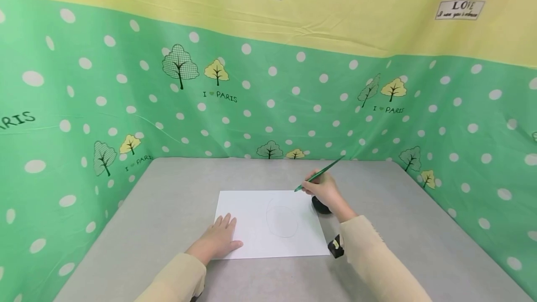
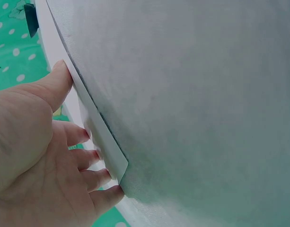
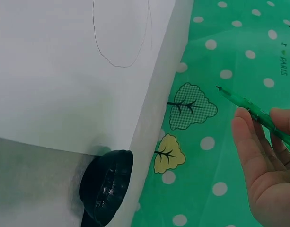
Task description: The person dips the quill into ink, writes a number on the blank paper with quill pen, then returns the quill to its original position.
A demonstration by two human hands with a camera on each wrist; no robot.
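Note:
A white sheet of paper (image 1: 251,227) lies on the grey table, with a thin looping line (image 1: 267,220) drawn to the right of its middle. My left hand (image 1: 221,239) rests flat across the sheet's near left part, fingers straight and thumb spread. In the left wrist view, the fingertips and thumb (image 2: 62,78) lie along the paper's edge. Above the sheet's far right corner, my right hand (image 1: 325,191) pinches a slim green pen (image 1: 320,172), its tip pointing down and left. In the right wrist view, the pen's dark tip (image 3: 219,88) is raised off the paper.
A dark, ribbed, rounded object (image 3: 107,189) sits at the paper's right edge, partly behind my right wrist in the head view. Beside the right sleeve is a small black piece (image 1: 335,247) with a yellow mark. Green and yellow patterned cloth (image 1: 235,120) encloses the table's back and sides.

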